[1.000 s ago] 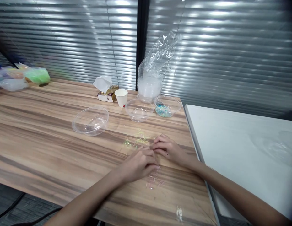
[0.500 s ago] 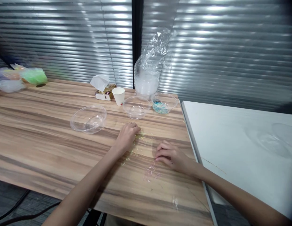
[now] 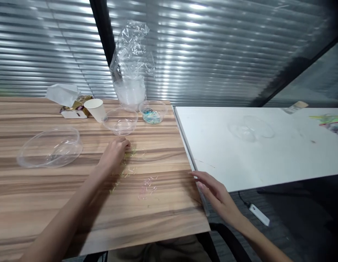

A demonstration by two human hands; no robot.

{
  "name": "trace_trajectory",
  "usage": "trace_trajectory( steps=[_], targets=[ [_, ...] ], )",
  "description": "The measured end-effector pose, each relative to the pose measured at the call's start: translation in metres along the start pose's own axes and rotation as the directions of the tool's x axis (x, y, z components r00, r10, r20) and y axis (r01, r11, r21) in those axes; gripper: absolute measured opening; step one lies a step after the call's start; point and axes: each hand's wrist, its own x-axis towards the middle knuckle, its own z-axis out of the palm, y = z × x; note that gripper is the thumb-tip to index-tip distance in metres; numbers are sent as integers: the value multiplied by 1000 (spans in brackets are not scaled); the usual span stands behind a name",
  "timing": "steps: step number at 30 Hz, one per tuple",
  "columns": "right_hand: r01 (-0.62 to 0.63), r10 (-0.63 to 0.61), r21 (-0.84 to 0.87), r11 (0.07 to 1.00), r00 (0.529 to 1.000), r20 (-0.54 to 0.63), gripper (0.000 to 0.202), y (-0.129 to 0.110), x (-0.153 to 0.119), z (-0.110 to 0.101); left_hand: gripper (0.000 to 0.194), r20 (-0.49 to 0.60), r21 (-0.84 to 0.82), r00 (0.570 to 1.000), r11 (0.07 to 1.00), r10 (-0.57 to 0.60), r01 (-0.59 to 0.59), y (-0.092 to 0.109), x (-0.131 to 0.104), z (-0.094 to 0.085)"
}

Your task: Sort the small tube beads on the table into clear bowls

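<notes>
Curling down over the brown wood-grain desk (image 3: 163,160), the left hand (image 3: 113,153) is at the far end of a loose scatter of slim, short yellow-green pieces (image 3: 128,171). Its fingers are bent and close together; the tips are partly hidden, so I cannot tell whether any piece is pinched. A smaller group of thin, shiny pale pink pieces (image 3: 147,187) lies nearer the body, between the two hands. The right hand (image 3: 222,200) is at the desk's right edge, beside the white flat-topped desk (image 3: 218,156), thumb and forefinger apart with nothing visible between them.

The yellow-green pieces look stiff, smooth and almost weightless, perhaps plastic or glass, so they would likely roll or skitter under a hard push. Single ones are best nipped across the middle with the fingertips; several could be gathered with a light sideways sweep. If glass, they could chip.

Beyond the left hand stands a round transparent plastic bowl (image 3: 122,125), with a white paper cup (image 3: 96,111) just beside it. To its right, a matching bowl (image 3: 162,112) holds small blue bits (image 3: 152,117).
</notes>
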Motion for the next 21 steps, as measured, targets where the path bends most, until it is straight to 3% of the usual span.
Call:
trace_trajectory(
  steps=[5, 8, 11, 13, 16, 21],
  targets=[
    [-91, 90, -15, 996, 991, -95, 34, -1, -29, 7, 20, -77, 20, 997, 1000, 11, -10, 22, -5, -12],
    [-94, 71, -101, 990, 975, -211, 32, 8, -32, 6, 21, -96, -54, 993, 996, 65, -70, 55, -27, -23],
    [-63, 14, -216, 974, 975, -220, 23, 20, -34, 4, 20, -60, -86, 989, 986, 139, -144, 87, -61, -28],
    [-32, -18, -259, 965, 982, -190, 20, 26, -35, 4, 25, -80, -72, 981, 981, 176, -182, 102, -82, -25],
    [0, -55, -298, 955, 983, -177, 19, 30, -35, 6, 31, -109, -58, 984, 987, 143, -150, 112, -105, -13],
    [41, -109, -356, 933, 979, -175, 19, 34, -30, 11, 26, -190, -80, 980, 994, 54, -71, 118, -123, 11]
  ],
)
